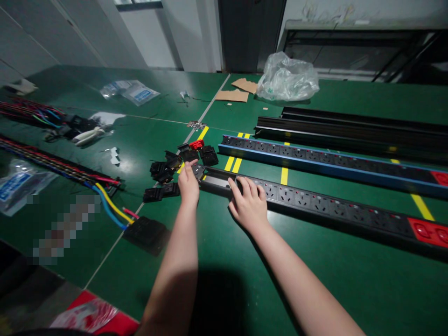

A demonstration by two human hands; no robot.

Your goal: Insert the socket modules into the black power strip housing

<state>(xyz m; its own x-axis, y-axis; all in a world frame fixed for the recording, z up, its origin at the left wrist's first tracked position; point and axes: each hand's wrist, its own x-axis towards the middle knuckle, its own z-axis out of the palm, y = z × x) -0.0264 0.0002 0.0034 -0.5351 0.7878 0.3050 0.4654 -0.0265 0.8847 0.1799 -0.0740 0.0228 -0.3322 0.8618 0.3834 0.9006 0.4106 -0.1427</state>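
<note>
A long black power strip lies across the bench, with a row of sockets and red modules at its right end. The left stretch of its channel has no sockets in it. My right hand is curled over the strip, fingers at the leftmost socket. At the strip's left end, my left hand pinches a small dark piece, partly hidden by the fingers. Just beyond that hand lie several loose black socket modules and a red module.
A blue power strip and black profiles lie behind. At left are wired strips, a black block with coloured wires, pliers and plastic bags. A clear bag and cardboard pieces sit at the back.
</note>
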